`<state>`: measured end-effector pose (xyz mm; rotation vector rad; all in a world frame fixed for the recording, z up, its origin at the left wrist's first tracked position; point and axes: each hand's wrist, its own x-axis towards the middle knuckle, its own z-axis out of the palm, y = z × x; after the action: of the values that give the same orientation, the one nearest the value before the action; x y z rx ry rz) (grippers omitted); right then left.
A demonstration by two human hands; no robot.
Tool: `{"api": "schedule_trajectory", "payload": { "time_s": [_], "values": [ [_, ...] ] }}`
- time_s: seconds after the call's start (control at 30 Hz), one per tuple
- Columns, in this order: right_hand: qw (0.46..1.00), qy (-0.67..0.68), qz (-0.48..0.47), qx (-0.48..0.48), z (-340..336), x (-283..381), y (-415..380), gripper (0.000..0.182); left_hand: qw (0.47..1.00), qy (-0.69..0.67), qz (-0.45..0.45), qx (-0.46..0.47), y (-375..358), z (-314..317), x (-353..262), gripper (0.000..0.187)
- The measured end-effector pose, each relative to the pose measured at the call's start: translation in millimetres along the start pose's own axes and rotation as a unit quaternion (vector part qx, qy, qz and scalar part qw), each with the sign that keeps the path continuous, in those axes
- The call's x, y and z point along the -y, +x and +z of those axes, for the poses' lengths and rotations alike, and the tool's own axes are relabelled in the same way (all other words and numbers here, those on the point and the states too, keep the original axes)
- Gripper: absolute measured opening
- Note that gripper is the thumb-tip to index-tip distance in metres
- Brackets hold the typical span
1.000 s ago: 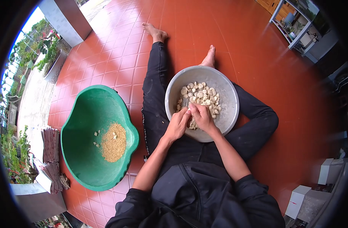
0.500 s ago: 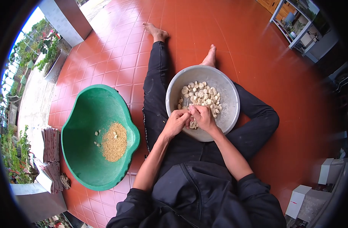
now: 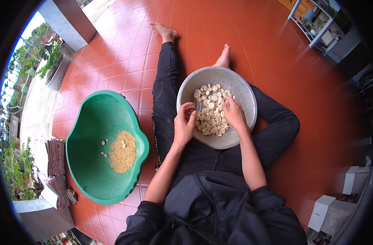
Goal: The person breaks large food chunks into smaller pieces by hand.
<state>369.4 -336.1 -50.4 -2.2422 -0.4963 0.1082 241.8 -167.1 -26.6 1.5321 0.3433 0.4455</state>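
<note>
A round grey metal basin [image 3: 246, 98] rests between my legs. Pale, roundish, flat pieces with a rough dry surface [image 3: 211, 118] lie heaped on its bottom. My left hand [image 3: 185, 125] hovers over the basin's left side, its fingers loosely curled and the thumb held apart, with nothing visible in it. At the right side of the heap, my right hand [image 3: 235, 115] reaches down with thumb and fingertips closed around a pale piece; its fingertips are partly hidden.
To my left on the red tiled floor [image 3: 125, 79] stands a large green tub [image 3: 84, 163] holding tan grains [image 3: 123, 153] and a few pale bits. Folded sacks or papers [image 3: 56, 175] are stacked beyond it. White boxes [image 3: 322, 212] sit at the lower right.
My hands were together over the near part of the basin. They have parted, the left moving left and the right moving right onto the heap. More of the pieces now shows.
</note>
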Motion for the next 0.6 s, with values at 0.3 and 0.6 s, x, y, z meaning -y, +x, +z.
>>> {"api": "schedule_trajectory", "payload": {
  "time_s": [0.3, 0.6],
  "values": [
    [0.985, -0.09, -0.008, 0.15, -2.5, 6.5, -10.1, 0.037, 0.727, 0.636, 0.194, 0.174, 31.9, 0.1, 11.2, 0.018],
    [0.999, 0.025, -0.028, 0.034, -2.8, 13.7, -2.8, 0.023, 0.877, 0.41, 0.138, 0.207, 27.5, -1.1, -9.0, 0.012]
  ]
}}
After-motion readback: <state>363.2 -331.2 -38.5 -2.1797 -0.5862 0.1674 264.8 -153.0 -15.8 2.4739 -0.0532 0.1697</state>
